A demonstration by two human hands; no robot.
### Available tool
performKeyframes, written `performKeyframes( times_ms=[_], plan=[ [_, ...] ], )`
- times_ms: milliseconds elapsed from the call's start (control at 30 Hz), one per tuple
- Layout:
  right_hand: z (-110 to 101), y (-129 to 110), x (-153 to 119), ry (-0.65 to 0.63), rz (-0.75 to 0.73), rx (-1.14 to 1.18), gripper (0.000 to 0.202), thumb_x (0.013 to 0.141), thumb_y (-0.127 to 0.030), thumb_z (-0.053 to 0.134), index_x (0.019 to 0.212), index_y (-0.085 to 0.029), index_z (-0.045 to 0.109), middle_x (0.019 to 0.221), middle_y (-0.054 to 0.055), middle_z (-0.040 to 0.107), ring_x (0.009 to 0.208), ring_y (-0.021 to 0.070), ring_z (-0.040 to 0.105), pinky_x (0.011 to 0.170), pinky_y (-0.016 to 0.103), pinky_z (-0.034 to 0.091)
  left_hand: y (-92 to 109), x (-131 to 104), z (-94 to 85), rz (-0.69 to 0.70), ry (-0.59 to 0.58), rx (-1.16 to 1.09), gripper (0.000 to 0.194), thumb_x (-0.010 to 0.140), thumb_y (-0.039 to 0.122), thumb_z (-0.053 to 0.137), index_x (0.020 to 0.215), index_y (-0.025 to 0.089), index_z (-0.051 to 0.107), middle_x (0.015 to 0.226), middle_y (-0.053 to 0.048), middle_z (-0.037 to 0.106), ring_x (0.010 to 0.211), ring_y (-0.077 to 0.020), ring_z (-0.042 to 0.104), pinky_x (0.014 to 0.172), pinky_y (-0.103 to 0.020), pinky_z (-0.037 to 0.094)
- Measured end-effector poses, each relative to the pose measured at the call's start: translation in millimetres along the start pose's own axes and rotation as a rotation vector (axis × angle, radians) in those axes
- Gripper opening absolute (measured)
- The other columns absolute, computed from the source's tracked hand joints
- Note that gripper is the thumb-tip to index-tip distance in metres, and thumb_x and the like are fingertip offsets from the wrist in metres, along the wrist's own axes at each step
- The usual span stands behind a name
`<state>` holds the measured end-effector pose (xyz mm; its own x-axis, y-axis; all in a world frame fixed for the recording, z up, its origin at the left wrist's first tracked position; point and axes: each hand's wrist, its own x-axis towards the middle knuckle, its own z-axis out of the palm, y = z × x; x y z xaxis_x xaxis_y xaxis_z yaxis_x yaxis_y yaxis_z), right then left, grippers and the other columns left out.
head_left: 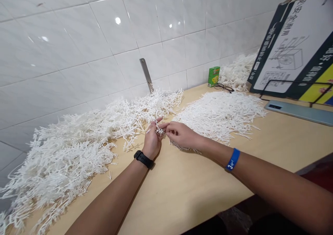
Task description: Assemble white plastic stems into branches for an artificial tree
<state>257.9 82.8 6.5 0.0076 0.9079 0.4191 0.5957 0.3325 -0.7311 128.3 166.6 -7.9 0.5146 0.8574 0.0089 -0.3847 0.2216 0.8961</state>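
Observation:
In my left hand, wearing a black watch, is a small white branched plastic piece, held between the curled fingers. My right hand, with a blue wristband, meets it from the right; thumb and index finger are pinched together at the edge of that piece. Behind and left of my hands spreads a tangled heap of white branched pieces. Just beyond my right hand lies a flatter pile of thin white sticks. My fingers partly hide the held piece.
A large printed carton stands at the right, with a phone before it. Near the tiled wall are a green box, black eyeglasses and another white heap. A metal strip leans there. The wooden table ends close to me.

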Motion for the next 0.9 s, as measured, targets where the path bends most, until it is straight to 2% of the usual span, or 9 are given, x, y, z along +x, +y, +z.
performKeyframes(
  times_ms=[100, 167, 233, 367, 500, 567, 700, 767, 900],
  plan=[
    [-10, 7, 2, 0.146, 0.071, -0.228, 0.018, 0.086, -0.011, 0.050, 0.086, -0.017, 0.067, 0.103, 0.010, 0.066, 0.098, 0.0226, 0.059, 0.088, 0.036, 0.044, 4, -3, 3.7, -0.010, -0.065, -0.037, 0.040, 0.099, 0.047, 0.044, 0.119, 0.020, 0.065, 0.124, -0.011, 0.070, 0.108, -0.0213, 0.067, 0.096, -0.036, 0.051],
    [-15, 10, 3, 0.183, 0.083, -0.304, 0.024, 0.086, -0.008, 0.050, 0.096, -0.017, 0.070, 0.106, 0.010, 0.065, 0.106, 0.0245, 0.058, 0.094, 0.039, 0.043, 4, -5, 5.1, -0.004, -0.088, -0.031, 0.039, 0.100, 0.047, 0.043, 0.119, 0.022, 0.066, 0.136, -0.009, 0.063, 0.118, -0.0214, 0.062, 0.100, -0.035, 0.048],
    [-17, 9, 4, 0.159, 0.065, -0.252, 0.024, 0.087, -0.009, 0.052, 0.098, -0.019, 0.071, 0.107, 0.009, 0.066, 0.106, 0.0232, 0.059, 0.094, 0.038, 0.043, 3, -6, 5.6, -0.001, -0.127, -0.012, 0.040, 0.100, 0.047, 0.043, 0.120, 0.023, 0.067, 0.140, -0.006, 0.061, 0.125, -0.0219, 0.057, 0.104, -0.036, 0.045],
    [-8, 2, 4, 0.037, 0.081, -0.011, 0.012, 0.085, -0.021, 0.063, 0.091, -0.020, 0.073, 0.103, 0.006, 0.068, 0.092, 0.0178, 0.063, 0.078, 0.029, 0.047, 0, -8, 6.1, 0.002, -0.226, 0.007, 0.041, 0.094, 0.049, 0.054, 0.117, 0.020, 0.070, 0.138, -0.008, 0.062, 0.130, -0.0259, 0.053, 0.108, -0.038, 0.042],
    [-3, -2, 4, 0.041, 0.123, 0.007, 0.011, 0.083, -0.020, 0.060, 0.075, -0.017, 0.067, 0.083, 0.002, 0.066, 0.073, 0.0143, 0.057, 0.067, 0.027, 0.041, -3, -9, 7.8, 0.019, -0.280, 0.030, 0.044, 0.089, 0.051, 0.061, 0.115, 0.017, 0.071, 0.129, -0.011, 0.067, 0.124, -0.0279, 0.058, 0.104, -0.039, 0.046],
    [-5, -3, 3, 0.036, 0.137, 0.028, 0.016, 0.083, -0.020, 0.054, 0.068, -0.017, 0.061, 0.076, 0.001, 0.064, 0.066, 0.0132, 0.053, 0.063, 0.027, 0.038, -5, -7, 7.4, 0.038, -0.258, 0.053, 0.045, 0.088, 0.053, 0.063, 0.112, 0.016, 0.071, 0.121, -0.012, 0.070, 0.117, -0.0272, 0.062, 0.098, -0.038, 0.049],
    [-5, -3, 0, 0.008, 0.120, 0.131, 0.016, 0.083, -0.019, 0.051, 0.067, -0.018, 0.054, 0.094, 0.005, 0.069, 0.079, 0.0157, 0.058, 0.066, 0.026, 0.038, -5, -1, 2.2, 0.095, -0.124, 0.124, 0.043, 0.085, 0.055, 0.065, 0.095, 0.014, 0.070, 0.093, -0.010, 0.076, 0.095, -0.0233, 0.070, 0.085, -0.034, 0.052],
    [-2, -4, -1, -0.016, 0.118, 0.120, 0.015, 0.083, -0.019, 0.050, 0.067, -0.018, 0.053, 0.091, 0.005, 0.068, 0.075, 0.0153, 0.056, 0.064, 0.026, 0.038, -3, 1, -0.4, 0.101, -0.074, 0.140, 0.043, 0.085, 0.057, 0.065, 0.093, 0.015, 0.068, 0.086, -0.009, 0.076, 0.088, -0.0225, 0.071, 0.081, -0.034, 0.053],
    [2, -2, -1, 0.030, 0.115, -0.005, 0.017, 0.084, -0.021, 0.051, 0.067, -0.019, 0.051, 0.070, 0.000, 0.058, 0.063, 0.0128, 0.048, 0.061, 0.026, 0.035, -1, -2, 0.5, 0.051, -0.115, 0.093, 0.045, 0.087, 0.057, 0.062, 0.105, 0.016, 0.068, 0.102, -0.012, 0.076, 0.102, -0.0254, 0.069, 0.089, -0.038, 0.052]
  ],
)
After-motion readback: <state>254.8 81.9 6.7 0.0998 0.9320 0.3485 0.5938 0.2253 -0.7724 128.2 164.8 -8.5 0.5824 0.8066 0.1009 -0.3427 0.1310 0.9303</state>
